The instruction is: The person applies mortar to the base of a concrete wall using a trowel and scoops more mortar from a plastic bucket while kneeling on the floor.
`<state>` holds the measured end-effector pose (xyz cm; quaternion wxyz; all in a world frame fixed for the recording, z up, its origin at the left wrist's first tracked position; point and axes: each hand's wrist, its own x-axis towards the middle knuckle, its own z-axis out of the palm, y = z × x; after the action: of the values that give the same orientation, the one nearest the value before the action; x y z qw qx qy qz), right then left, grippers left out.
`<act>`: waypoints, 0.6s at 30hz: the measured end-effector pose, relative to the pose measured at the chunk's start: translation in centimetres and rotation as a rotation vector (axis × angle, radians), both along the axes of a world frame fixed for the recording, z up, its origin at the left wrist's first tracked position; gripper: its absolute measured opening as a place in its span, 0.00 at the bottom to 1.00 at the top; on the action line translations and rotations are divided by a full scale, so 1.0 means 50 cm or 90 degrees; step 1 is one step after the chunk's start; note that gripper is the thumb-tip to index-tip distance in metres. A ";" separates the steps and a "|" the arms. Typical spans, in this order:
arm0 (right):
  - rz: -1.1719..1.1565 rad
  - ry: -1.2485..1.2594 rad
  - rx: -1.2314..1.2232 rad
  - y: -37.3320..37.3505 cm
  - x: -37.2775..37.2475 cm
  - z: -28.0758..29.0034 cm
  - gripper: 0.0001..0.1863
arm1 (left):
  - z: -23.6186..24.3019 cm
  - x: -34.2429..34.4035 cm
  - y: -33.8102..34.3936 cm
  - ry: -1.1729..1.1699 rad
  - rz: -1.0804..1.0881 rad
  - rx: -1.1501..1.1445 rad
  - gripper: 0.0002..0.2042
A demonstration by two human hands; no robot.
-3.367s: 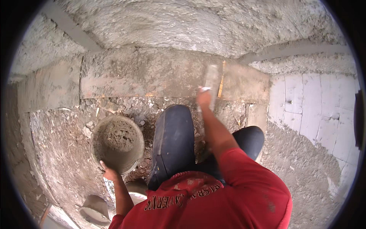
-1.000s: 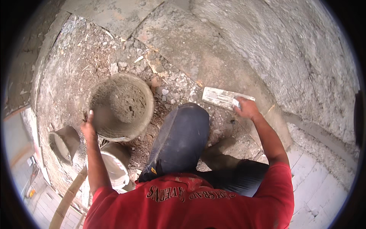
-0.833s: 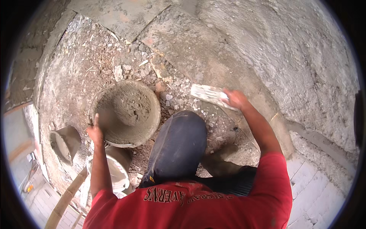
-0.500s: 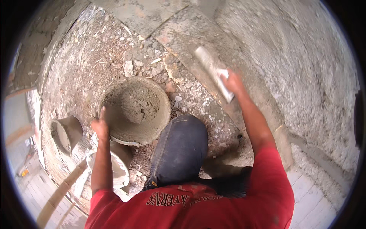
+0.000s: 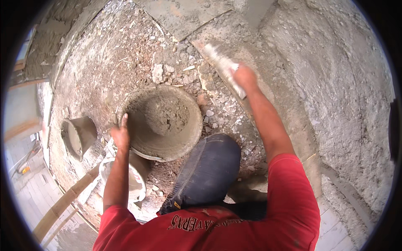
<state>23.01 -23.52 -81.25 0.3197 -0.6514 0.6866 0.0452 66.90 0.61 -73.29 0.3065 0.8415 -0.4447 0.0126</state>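
Note:
My right hand (image 5: pixel 245 77) grips a pale flat plastering trowel (image 5: pixel 215 56), blurred, over the edge of a cement-smeared board (image 5: pixel 268 71) that runs diagonally ahead of me. My left hand (image 5: pixel 120 136) holds the left rim of a large round tub (image 5: pixel 193 111), which contains lumpy grey wet mortar (image 5: pixel 165 113) with a smooth film around it. My dark-trousered knee (image 5: pixel 211 167) is bent just below the tub, to its right.
A smaller mortar-coated bucket (image 5: pixel 86 134) sits at left, another bucket (image 5: pixel 140 184) below the tub. A bamboo pole (image 5: pixel 65 201) slants at lower left. Rubble (image 5: pixel 159 73) covers the ground. A rough grey plastered wall (image 5: pixel 343 83) curves along the right.
My view has turned leftward from the board seen straight ahead. Most recently my right hand and trowel moved forward and upward along the board, while my left hand stayed at the tub.

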 end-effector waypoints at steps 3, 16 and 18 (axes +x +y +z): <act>-0.150 -0.048 -0.086 -0.048 -0.079 -0.029 0.28 | 0.038 -0.024 -0.032 0.052 0.094 0.348 0.37; 0.020 -0.117 -0.084 -0.074 0.098 0.002 0.27 | -0.018 0.031 0.016 -0.015 0.064 0.186 0.33; 0.115 -0.041 -0.076 -0.114 0.106 -0.022 0.28 | -0.008 0.013 -0.002 0.029 0.104 0.275 0.32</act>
<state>28.31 -29.21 -82.37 0.2971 -0.7295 0.6160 0.0116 67.57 0.50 -73.69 0.1275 0.9210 -0.3601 -0.0770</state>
